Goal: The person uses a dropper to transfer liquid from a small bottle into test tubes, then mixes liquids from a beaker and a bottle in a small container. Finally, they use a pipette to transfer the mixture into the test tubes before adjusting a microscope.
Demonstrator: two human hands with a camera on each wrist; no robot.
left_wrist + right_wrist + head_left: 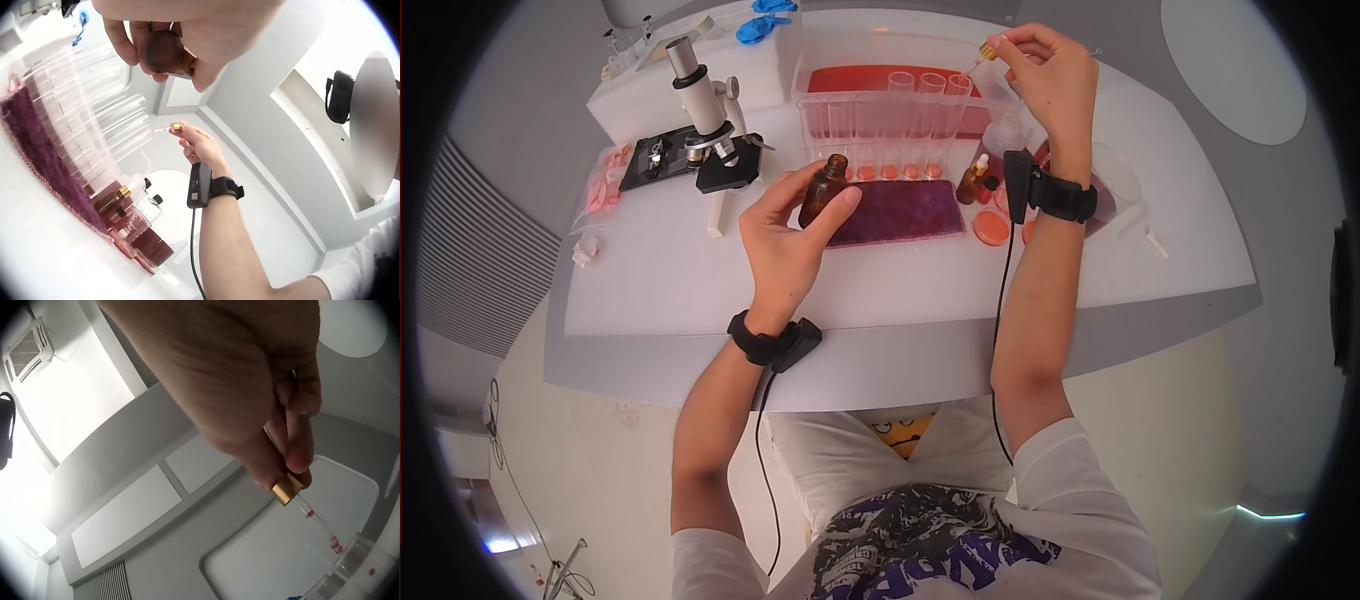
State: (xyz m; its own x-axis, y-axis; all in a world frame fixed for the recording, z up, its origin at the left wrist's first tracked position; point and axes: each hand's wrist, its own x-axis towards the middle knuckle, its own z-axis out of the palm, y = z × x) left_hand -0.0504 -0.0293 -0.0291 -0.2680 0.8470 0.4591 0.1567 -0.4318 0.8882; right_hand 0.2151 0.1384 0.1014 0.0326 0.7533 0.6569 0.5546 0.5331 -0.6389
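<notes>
Brown glass bottle (823, 190) — open, cap off, upright, held above counter (700, 280) beside purple mat. Dropper (983, 57) — gold collar, clear glass tube with red drops inside, tilted, tip over rightmost test tube.

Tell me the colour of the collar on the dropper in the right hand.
Gold, on the dropper pinched by the right hand; clearest in the right wrist view.

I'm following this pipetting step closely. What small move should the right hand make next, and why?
Probably a gentle squeeze of the dropper. The right hand pinches it with its glass tip, showing red liquid, poised at the mouth of a test tube. The left hand holds the open amber bottle aside.
</notes>
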